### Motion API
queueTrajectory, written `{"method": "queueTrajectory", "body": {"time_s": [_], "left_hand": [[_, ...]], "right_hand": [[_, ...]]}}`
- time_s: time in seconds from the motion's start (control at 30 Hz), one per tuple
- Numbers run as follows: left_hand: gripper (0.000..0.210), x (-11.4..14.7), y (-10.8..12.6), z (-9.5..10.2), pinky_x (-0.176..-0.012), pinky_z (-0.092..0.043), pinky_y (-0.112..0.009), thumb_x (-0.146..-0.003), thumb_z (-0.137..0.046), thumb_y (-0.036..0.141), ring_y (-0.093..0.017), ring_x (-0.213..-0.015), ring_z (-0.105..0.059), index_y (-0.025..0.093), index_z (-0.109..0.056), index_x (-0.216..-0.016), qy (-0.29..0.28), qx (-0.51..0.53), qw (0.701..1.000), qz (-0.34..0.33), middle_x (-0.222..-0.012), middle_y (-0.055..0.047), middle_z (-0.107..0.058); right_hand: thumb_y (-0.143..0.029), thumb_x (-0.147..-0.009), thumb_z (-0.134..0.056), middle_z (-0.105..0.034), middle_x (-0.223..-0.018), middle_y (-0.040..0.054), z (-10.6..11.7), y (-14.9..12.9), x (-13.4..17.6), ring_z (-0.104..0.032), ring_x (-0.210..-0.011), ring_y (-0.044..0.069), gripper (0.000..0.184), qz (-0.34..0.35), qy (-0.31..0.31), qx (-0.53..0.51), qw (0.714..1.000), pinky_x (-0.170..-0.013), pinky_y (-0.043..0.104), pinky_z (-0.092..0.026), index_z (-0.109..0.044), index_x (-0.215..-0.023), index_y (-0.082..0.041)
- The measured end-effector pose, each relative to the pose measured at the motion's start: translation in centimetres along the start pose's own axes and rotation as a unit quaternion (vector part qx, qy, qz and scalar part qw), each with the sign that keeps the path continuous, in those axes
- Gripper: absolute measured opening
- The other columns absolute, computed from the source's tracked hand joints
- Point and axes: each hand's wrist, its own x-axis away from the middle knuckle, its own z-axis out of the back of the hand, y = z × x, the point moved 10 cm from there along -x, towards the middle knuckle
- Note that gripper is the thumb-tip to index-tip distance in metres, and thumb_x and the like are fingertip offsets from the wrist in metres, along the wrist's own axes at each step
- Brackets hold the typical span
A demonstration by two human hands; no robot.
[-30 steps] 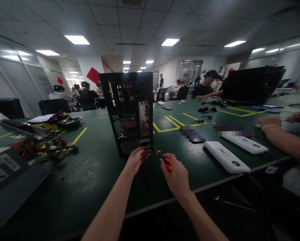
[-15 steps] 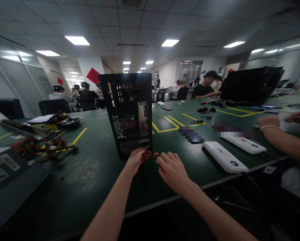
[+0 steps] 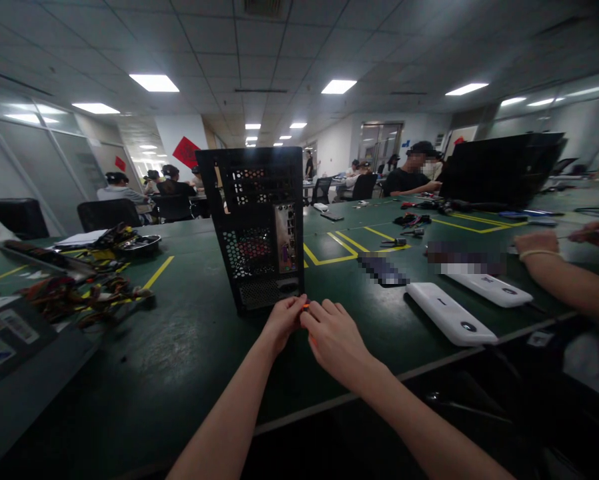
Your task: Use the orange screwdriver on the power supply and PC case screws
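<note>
A black computer case [image 3: 262, 267] stands upright on the green table, its perforated rear panel with metal port plate towards me. Just in front of its lower right corner my two hands meet. A small bright orange piece [image 3: 306, 306] shows between the fingertips; its kind is too small to tell. My left hand [image 3: 282, 325] is closed, thumb and fingers pinched together beside the orange piece. From the other side my right hand [image 3: 333, 337] pinches at the orange piece, its fingers curled. What lies inside the left fingertips is hidden.
To the left are a grey power supply unit [image 3: 14, 340] and a tangle of cables [image 3: 87, 290]. Two white oblong devices [image 3: 447, 313] and a dark blurred-out phone-like object [image 3: 383, 269] lie on the right. Another person's hand [image 3: 538, 252] works at the far right.
My hands have come together: the left moved slightly right, the right moved left. The orange piece, in plain view between them before, is now mostly covered by fingertips.
</note>
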Motion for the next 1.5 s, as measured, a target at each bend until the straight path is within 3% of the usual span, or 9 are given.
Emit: {"method": "queueTrajectory", "body": {"time_s": [0.1, 0.2, 0.3, 0.5, 0.77, 0.97, 1.13, 1.23, 1.5], "left_hand": [[0.030, -0.2, -0.1, 0.0, -0.046, -0.034, -0.019, -0.056, -0.068, 0.038, -0.005, -0.046, -0.046, 0.011, -0.056, -0.063, -0.001, 0.018, 1.000, -0.003, -0.054, 0.002, -0.051], [0.029, -0.4, -0.1, 0.2, -0.045, -0.033, -0.018, -0.057, -0.068, 0.036, -0.005, -0.046, -0.046, 0.010, -0.057, -0.063, 0.011, 0.013, 1.000, 0.003, -0.054, 0.001, -0.052], [0.029, -0.5, -0.3, 0.2, -0.047, -0.035, -0.018, -0.058, -0.067, 0.036, -0.006, -0.047, -0.048, 0.010, -0.059, -0.068, 0.025, 0.003, 1.000, 0.014, -0.056, -0.001, -0.054], [0.028, -0.3, 0.0, -0.2, -0.045, -0.033, -0.018, -0.058, -0.067, 0.037, -0.005, -0.042, -0.043, 0.011, -0.056, -0.060, 0.018, -0.001, 1.000, 0.001, -0.047, 0.002, -0.049], [0.027, -0.8, -0.4, 0.1, -0.048, -0.036, -0.019, -0.059, -0.066, 0.036, -0.006, -0.048, -0.048, 0.010, -0.058, -0.064, 0.020, -0.008, 1.000, 0.013, -0.057, -0.001, -0.056], [0.028, -0.7, -0.5, 0.3, -0.044, -0.032, -0.018, -0.061, -0.064, 0.038, -0.005, -0.043, -0.044, 0.011, -0.057, -0.062, 0.024, -0.021, 0.999, 0.005, -0.049, 0.002, -0.051], [0.026, -0.6, -0.2, 0.1, -0.044, -0.033, -0.018, -0.061, -0.065, 0.035, -0.006, -0.044, -0.047, 0.010, -0.059, -0.061, 0.019, -0.012, 1.000, 0.002, -0.052, 0.000, -0.054], [0.026, -0.7, -0.5, 0.1, -0.047, -0.036, -0.019, -0.063, -0.064, 0.036, -0.006, -0.046, -0.049, 0.010, -0.060, -0.066, 0.022, -0.014, 1.000, 0.017, -0.056, -0.001, -0.056], [0.028, -0.6, 0.5, 0.4, -0.043, -0.030, -0.018, -0.060, -0.064, 0.037, -0.005, -0.041, -0.043, 0.012, -0.053, -0.054, 0.031, -0.035, 0.999, -0.027, -0.046, 0.002, -0.050]], "right_hand": [[-0.024, -0.076, -0.050, -0.058, -0.092, 0.0055, -0.2, 0.4, 0.2, -0.052, -0.083, 0.019, 0.010, -0.030, 0.002, -0.046, 0.999, -0.069, 0.030, -0.035, -0.051, -0.086, -0.020], [-0.041, -0.079, -0.044, -0.059, -0.075, 0.0030, -1.5, 2.7, 1.5, -0.055, -0.066, 0.016, 0.029, -0.159, 0.010, -0.128, 0.979, -0.056, 0.026, -0.036, -0.045, -0.097, -0.018], [-0.037, -0.083, -0.037, -0.056, -0.061, -0.0008, -2.3, 4.0, 2.7, -0.053, -0.052, 0.014, 0.021, -0.238, 0.019, -0.135, 0.962, -0.048, 0.024, -0.031, -0.044, -0.089, -0.018], [-0.010, -0.070, -0.047, -0.055, -0.079, 0.0031, -0.3, 1.9, 1.3, -0.051, -0.078, 0.017, 0.011, -0.121, 0.049, -0.082, 0.988, -0.069, 0.028, -0.035, -0.050, -0.074, -0.020], [-0.034, -0.084, -0.035, -0.056, -0.061, -0.0010, -2.5, 4.7, 3.3, -0.053, -0.051, 0.014, 0.019, -0.274, 0.032, -0.178, 0.945, -0.048, 0.023, -0.031, -0.045, -0.089, -0.018], [-0.012, -0.073, -0.046, -0.056, -0.078, 0.0032, -0.7, 2.3, 1.6, -0.052, -0.077, 0.018, 0.011, -0.145, 0.065, -0.110, 0.981, -0.068, 0.028, -0.036, -0.052, -0.073, -0.021], [-0.033, -0.079, -0.044, -0.058, -0.073, 0.0017, -1.7, 3.6, 2.8, -0.055, -0.063, 0.016, 0.024, -0.230, 0.062, -0.205, 0.949, -0.055, 0.025, -0.037, -0.045, -0.098, -0.019], [-0.036, -0.084, -0.036, -0.057, -0.062, -0.0011, -2.9, 4.5, 3.5, -0.054, -0.050, 0.014, 0.021, -0.283, 0.039, -0.204, 0.936, -0.048, 0.024, -0.033, -0.044, -0.092, -0.018], [-0.023, -0.078, -0.047, -0.056, -0.079, 0.0028, -0.6, 2.9, 2.1, -0.054, -0.076, 0.017, 0.007, -0.191, 0.080, -0.153, 0.966, -0.066, 0.027, -0.037, -0.052, -0.082, -0.021]]}}
